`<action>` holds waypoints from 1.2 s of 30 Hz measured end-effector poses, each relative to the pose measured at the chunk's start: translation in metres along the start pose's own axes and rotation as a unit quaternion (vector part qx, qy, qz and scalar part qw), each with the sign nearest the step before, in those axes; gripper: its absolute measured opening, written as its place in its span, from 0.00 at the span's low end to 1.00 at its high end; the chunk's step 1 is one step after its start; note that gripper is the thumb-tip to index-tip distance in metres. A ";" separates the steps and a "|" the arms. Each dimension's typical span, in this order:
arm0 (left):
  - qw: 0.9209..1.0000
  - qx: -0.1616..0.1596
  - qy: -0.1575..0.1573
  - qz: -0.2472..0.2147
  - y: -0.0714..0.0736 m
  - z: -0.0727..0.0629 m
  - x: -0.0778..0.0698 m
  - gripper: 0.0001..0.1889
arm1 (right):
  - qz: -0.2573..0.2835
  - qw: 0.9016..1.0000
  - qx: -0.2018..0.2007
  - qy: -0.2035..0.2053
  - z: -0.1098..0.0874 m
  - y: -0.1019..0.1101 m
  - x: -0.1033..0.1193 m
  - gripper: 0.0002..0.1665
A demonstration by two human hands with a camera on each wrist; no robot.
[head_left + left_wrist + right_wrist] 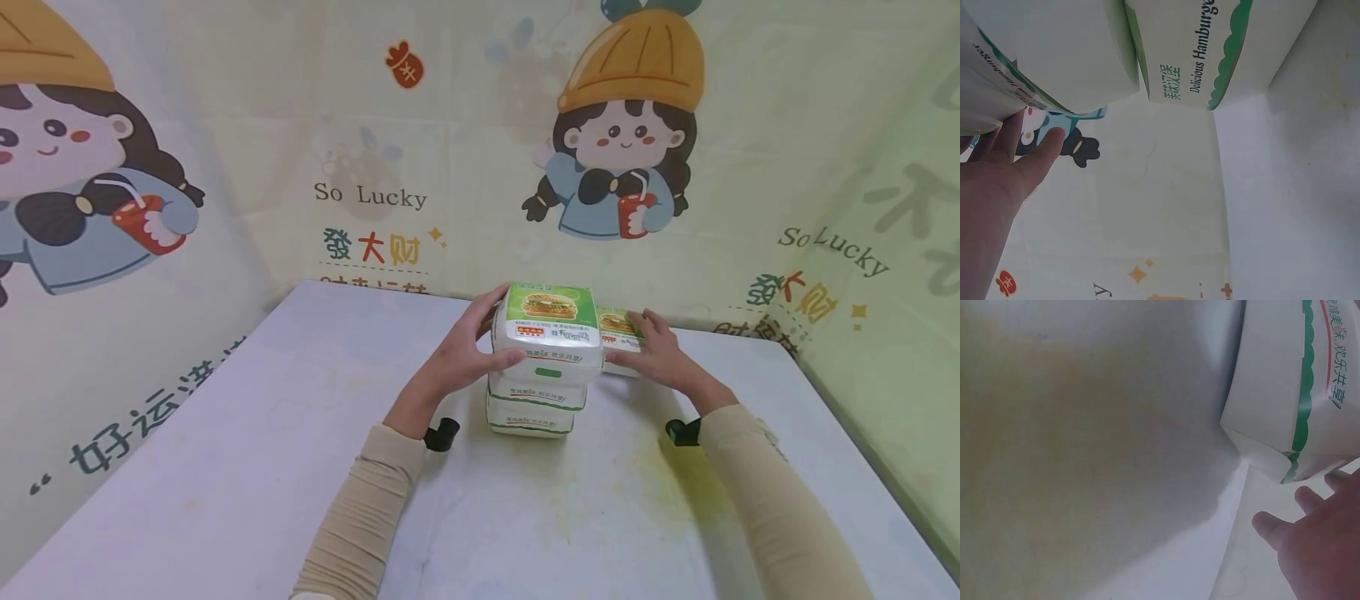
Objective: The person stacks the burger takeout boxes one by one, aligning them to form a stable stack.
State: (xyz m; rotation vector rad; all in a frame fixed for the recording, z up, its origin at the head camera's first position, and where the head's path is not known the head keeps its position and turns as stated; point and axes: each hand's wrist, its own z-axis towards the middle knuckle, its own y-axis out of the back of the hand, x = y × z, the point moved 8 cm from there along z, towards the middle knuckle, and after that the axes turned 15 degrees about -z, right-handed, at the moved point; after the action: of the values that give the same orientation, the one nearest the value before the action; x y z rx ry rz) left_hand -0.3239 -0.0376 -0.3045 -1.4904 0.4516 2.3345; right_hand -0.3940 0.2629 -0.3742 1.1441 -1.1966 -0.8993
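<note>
Three white and green hamburger boxes stand in a stack in the head view. My left hand [459, 357] holds the top box [546, 333] at its left side, thumb at the front and fingers behind. Below it are the middle box [536, 395] and the bottom box [528, 423]. Just right of the stack and farther back sits another hamburger box [618, 322]. My right hand [666, 357] spans this one, thumb across its front and fingers at its right end. In the right wrist view, the fingers come close to the end of a box [1272, 381].
The boxes stand on a white table [255, 467] with yellowish stains on the right. A cloth backdrop [480, 150] with cartoon figures and lettering rises along the back and sides. A black wrist camera mount [442, 435] hangs below my left wrist, another [682, 432] below the right.
</note>
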 end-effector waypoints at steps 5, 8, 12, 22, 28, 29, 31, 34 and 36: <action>1.000 0.003 -0.009 -0.003 -0.002 0.000 -0.003 0.47 | -0.003 1.000 0.004 -0.001 -0.001 -0.001 0.000 0.62; 1.000 0.001 -0.010 -0.001 -0.002 -0.001 -0.004 0.48 | -0.006 1.000 -0.001 0.003 -0.002 0.000 0.000 0.60; 1.000 -0.002 -0.006 -0.001 -0.002 -0.001 -0.003 0.48 | 0.000 1.000 -0.008 0.011 -0.004 0.002 0.000 0.57; 1.000 -0.005 -0.003 0.001 -0.001 -0.001 -0.002 0.48 | 0.006 1.000 -0.008 0.014 -0.011 0.004 -0.001 0.56; 1.000 -0.004 -0.004 0.001 -0.001 -0.001 -0.002 0.48 | 0.010 1.000 -0.009 0.007 -0.011 0.002 -0.005 0.56; 1.000 -0.004 -0.004 0.001 -0.001 -0.001 -0.002 0.48 | 0.011 1.000 -0.010 0.008 -0.011 0.002 -0.005 0.55; 1.000 -0.004 -0.002 0.001 -0.001 -0.001 -0.002 0.48 | 0.019 1.000 -0.011 0.007 -0.010 0.002 -0.006 0.55; 1.000 -0.005 -0.002 0.003 0.000 -0.001 -0.003 0.48 | 0.030 1.000 -0.006 0.004 -0.010 0.001 -0.007 0.55; 1.000 -0.005 -0.001 0.003 0.000 -0.001 -0.003 0.48 | 0.036 0.999 -0.003 0.000 -0.010 0.000 -0.008 0.56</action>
State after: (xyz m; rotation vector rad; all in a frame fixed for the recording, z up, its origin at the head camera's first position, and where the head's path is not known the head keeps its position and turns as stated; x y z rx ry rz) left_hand -0.3212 -0.0384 -0.3022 -1.4927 0.4456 2.3464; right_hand -0.3859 0.2723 -0.3761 1.0895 -1.2272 -0.8465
